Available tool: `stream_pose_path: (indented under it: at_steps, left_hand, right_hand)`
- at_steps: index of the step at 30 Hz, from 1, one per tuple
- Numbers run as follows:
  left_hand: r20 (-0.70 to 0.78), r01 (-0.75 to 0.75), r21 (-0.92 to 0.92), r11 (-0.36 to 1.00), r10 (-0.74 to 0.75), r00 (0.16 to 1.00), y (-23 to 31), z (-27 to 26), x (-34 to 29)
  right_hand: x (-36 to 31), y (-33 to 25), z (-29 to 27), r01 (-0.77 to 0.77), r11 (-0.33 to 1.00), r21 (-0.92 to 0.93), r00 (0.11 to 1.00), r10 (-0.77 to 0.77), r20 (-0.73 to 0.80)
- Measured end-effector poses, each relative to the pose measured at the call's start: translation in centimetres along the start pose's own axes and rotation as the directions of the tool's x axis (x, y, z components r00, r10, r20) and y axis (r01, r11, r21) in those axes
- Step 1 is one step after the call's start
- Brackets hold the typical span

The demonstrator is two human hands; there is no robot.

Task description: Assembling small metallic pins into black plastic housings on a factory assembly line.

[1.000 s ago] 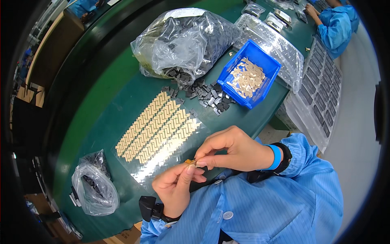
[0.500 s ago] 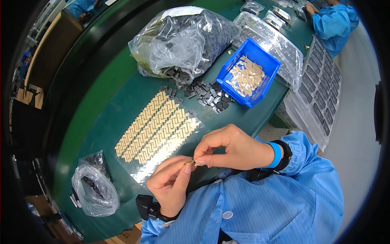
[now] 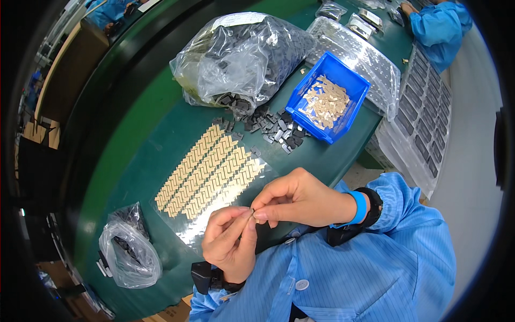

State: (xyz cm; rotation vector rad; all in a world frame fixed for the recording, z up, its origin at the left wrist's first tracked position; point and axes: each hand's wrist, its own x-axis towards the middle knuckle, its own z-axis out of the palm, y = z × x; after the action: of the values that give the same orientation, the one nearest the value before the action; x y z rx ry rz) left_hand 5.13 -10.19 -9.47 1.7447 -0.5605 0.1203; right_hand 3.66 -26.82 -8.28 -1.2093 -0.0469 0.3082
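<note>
My left hand (image 3: 232,240) and my right hand (image 3: 292,203) meet fingertip to fingertip just in front of my blue smock. Both are closed in a pinch on one small piece (image 3: 253,213), mostly hidden by the fingers; a bit of dark and pale edge shows. Beyond them lies a clear sheet (image 3: 188,232) with rows of tan adhesive pieces (image 3: 206,174) in a zigzag pattern. Small black blocks (image 3: 279,129) are heaped past the sheet. To their right, a blue bin (image 3: 351,121) holds loose tan pieces (image 3: 326,102).
A large clear bag (image 3: 236,59) of black parts stands at the back, its mouth toward the heap. A smaller plastic bag (image 3: 134,263) sits at the left. Clear trays (image 3: 354,53) lie behind the bin, and a tray of dark parts (image 3: 424,118) at the right. Another person's blue sleeve (image 3: 442,32) is at the far right.
My hands have drawn tighter together, and the left has shifted slightly right. The small tan-gold piece between the fingertips is now more covered.
</note>
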Motion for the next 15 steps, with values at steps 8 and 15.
stream_pose_path:
  at_steps: [8,15]
  left_hand:
    - [-0.019,0.215,-0.305,0.928,-0.232,0.973,-0.1,0.8,-0.4]
    - [0.008,0.365,-0.629,0.686,-0.464,0.886,1.0,0.2,0.9]
  right_hand:
    - [-0.2,0.1,-0.1,-0.019,0.996,0.082,1.000,0.020,-0.005]
    - [-1.1,-3.0,-3.7,0.249,0.783,-0.570,0.873,-0.437,-0.218]
